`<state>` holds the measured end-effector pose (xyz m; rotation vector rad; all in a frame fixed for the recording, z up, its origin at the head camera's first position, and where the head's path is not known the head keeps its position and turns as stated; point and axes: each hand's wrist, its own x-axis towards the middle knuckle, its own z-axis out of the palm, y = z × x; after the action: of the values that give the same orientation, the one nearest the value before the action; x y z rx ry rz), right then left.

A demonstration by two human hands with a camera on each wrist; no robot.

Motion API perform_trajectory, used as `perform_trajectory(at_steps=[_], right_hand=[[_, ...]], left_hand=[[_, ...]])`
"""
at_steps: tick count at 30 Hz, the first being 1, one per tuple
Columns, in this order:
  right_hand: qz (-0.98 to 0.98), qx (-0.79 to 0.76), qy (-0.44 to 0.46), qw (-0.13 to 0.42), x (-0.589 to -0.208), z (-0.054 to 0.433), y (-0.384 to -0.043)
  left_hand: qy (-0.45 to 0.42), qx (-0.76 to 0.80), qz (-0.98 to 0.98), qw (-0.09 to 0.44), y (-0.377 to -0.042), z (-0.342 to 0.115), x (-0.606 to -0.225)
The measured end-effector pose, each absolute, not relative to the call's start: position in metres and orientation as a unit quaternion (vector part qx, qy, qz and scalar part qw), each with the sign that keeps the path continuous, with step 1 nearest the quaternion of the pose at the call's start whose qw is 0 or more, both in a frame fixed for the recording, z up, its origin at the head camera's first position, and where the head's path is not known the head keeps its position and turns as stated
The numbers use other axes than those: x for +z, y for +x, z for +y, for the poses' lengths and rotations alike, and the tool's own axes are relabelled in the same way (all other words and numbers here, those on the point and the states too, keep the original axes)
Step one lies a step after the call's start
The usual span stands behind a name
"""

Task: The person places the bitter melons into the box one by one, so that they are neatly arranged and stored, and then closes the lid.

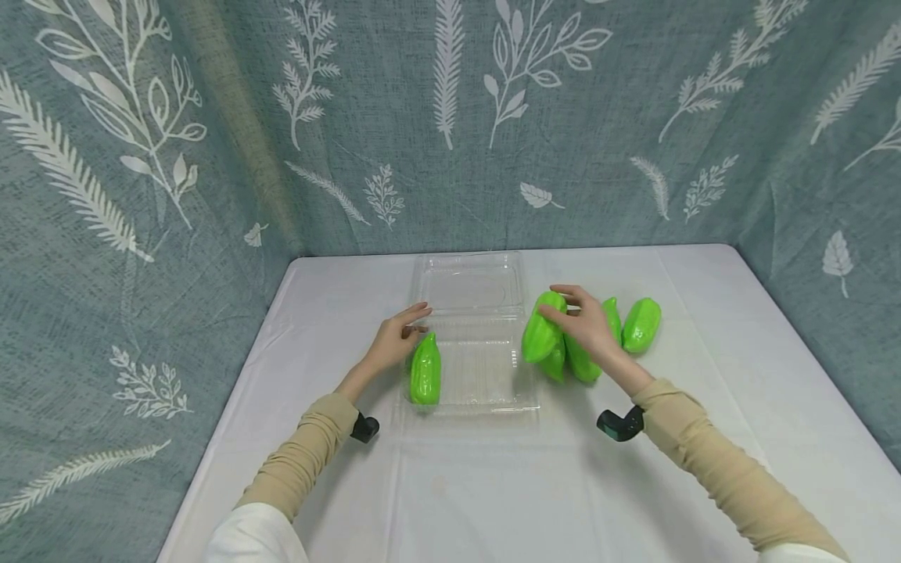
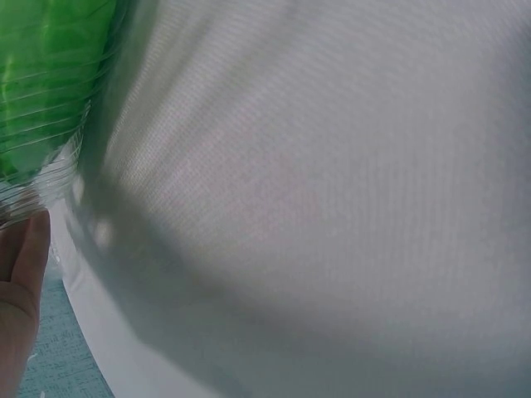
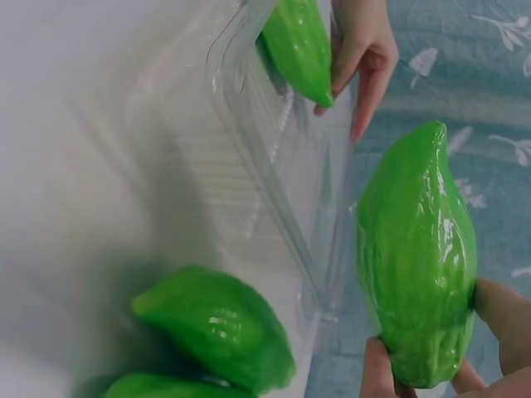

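Note:
A clear plastic clamshell container (image 1: 486,408) lies with its lid (image 1: 470,264) folded back. Inside, along the left wall, rests one glossy green papaya (image 1: 425,375). My left hand (image 1: 396,340) holds the container's left rim near the hinge, close to this papaya's pointed tip; in the left wrist view a finger (image 2: 31,253) touches the clear wall. With fingertips and thumb, my right hand (image 1: 583,320) grips a second green papaya (image 3: 419,257) by its blunt end, above the container's right edge. The right wrist view shows its tip free.
Several more green papayas (image 1: 642,324) lie to the right of the container, partly hidden behind my right hand. A white cloth (image 1: 479,493) covers the table. A blue-grey leaf-patterned curtain (image 1: 422,188) hangs behind the table and along its sides.

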<state>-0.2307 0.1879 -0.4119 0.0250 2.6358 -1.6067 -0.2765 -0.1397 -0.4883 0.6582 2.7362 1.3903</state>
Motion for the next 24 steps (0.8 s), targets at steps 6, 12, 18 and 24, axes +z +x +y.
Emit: perform_trajectory(at_steps=[6, 12, 18, 24], right_hand=[[0.852, -0.523, 0.002, 0.036, -0.411, 0.175, -0.231], [0.847, -0.529, -0.012, 0.047, -0.416, 0.163, -0.231], [0.843, -0.535, -0.013, 0.052, -0.423, 0.149, -0.232], [0.843, -0.536, -0.016, 0.046, -0.43, 0.136, -0.232]], left_hand=[[0.209, 0.441, 0.873, 0.001, -0.277, -0.14, -0.489], [0.209, 0.437, 0.875, 0.001, -0.277, -0.14, -0.489], [0.214, 0.437, 0.874, -0.002, -0.277, -0.14, -0.489], [0.215, 0.437, 0.873, -0.001, -0.275, -0.14, -0.487]])
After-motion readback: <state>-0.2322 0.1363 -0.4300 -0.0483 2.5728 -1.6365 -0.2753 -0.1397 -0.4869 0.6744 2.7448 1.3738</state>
